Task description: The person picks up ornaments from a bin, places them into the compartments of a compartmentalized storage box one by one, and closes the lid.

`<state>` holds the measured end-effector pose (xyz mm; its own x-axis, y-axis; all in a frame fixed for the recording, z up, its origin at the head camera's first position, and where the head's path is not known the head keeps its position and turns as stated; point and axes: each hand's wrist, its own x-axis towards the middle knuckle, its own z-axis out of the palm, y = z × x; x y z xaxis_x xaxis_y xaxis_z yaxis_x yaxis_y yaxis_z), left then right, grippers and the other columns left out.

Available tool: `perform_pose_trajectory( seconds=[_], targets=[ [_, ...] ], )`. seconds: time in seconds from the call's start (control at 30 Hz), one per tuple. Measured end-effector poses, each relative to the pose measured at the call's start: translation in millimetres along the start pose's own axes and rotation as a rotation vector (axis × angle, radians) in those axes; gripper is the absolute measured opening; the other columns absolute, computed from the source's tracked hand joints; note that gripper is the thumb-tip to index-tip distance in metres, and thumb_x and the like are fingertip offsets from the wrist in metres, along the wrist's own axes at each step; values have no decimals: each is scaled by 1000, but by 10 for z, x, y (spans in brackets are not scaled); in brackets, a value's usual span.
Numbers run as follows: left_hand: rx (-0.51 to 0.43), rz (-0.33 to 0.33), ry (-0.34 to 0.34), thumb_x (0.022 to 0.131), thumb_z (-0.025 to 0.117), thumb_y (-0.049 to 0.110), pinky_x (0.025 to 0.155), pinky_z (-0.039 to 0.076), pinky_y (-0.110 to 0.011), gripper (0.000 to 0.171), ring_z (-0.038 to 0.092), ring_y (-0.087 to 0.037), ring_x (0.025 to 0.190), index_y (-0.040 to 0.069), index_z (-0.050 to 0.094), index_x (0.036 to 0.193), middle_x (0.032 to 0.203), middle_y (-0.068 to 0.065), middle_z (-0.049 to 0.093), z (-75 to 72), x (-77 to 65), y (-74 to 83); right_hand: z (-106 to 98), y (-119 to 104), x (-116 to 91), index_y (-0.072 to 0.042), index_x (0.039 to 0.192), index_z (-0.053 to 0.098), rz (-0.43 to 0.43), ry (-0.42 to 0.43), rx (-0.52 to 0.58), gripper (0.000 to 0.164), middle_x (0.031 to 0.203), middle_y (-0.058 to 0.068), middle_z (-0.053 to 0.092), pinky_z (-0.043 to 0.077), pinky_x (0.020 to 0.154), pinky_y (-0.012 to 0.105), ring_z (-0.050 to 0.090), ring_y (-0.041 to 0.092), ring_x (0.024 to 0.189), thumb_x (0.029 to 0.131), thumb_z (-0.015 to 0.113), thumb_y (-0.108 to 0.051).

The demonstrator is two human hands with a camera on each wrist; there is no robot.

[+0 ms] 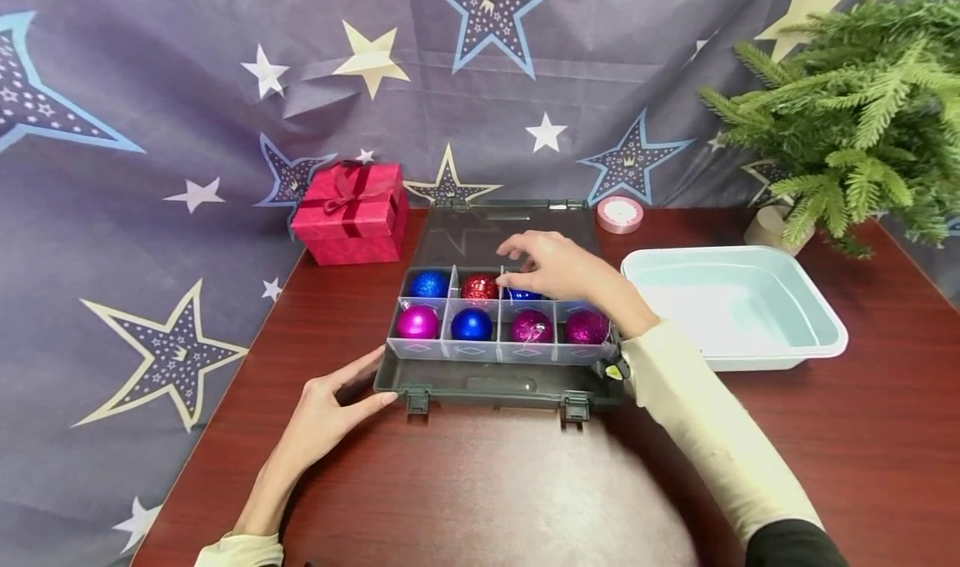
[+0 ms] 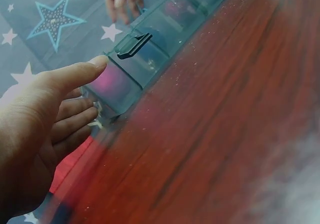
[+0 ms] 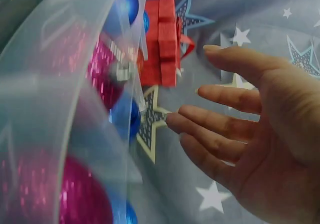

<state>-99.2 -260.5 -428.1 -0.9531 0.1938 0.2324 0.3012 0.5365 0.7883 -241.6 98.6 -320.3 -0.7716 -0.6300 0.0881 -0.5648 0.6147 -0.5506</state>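
Note:
A dark translucent organizer box (image 1: 495, 381) lies with its lid (image 1: 480, 233) folded back, its compartments holding several Christmas baubles. In the front row are a shiny magenta bauble (image 1: 417, 323), a blue bauble (image 1: 472, 325) and two glittery magenta ones. Behind them sit a glittery blue bauble (image 1: 429, 284), a red bauble (image 1: 479, 287) and another blue bauble (image 1: 525, 293), partly covered by my right hand (image 1: 558, 267). That hand hovers over the back row, palm bare and fingers loosely spread. My left hand (image 1: 326, 413) rests at the box's front left corner, thumb and fingers extended.
A pale blue plastic basin (image 1: 828, 333) stands right of the box. Behind it is an artificial fir tree (image 1: 862, 125) on a wooden base. A red gift box (image 1: 352, 217) sits back left, and a pink ribbon roll (image 1: 620, 214) lies near the star-patterned cloth (image 1: 525, 100).

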Motion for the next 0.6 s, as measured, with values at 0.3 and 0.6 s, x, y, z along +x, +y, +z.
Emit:
perform_pose_trajectory(
  seconds=[0.3, 0.6],
  targets=[
    [32, -28, -69, 92, 82, 30, 99, 45, -14, 55, 63, -14, 124, 19, 65, 143, 131, 4, 70, -160, 190, 50, -320, 333, -299, 2, 136, 61, 188, 150, 66, 50, 124, 25, 68, 49, 103, 53, 65, 38, 115, 98, 73, -29],
    [105, -93, -96, 100, 70, 43, 112, 40, -51, 59, 55, -25, 135, 12, 59, 149, 142, -7, 63, -352, 747, 196, -482, 577, -385, 8, 133, 63, 316, 292, 175, 56, 123, 28, 66, 48, 102, 52, 62, 38, 112, 106, 58, -41]
  ],
)
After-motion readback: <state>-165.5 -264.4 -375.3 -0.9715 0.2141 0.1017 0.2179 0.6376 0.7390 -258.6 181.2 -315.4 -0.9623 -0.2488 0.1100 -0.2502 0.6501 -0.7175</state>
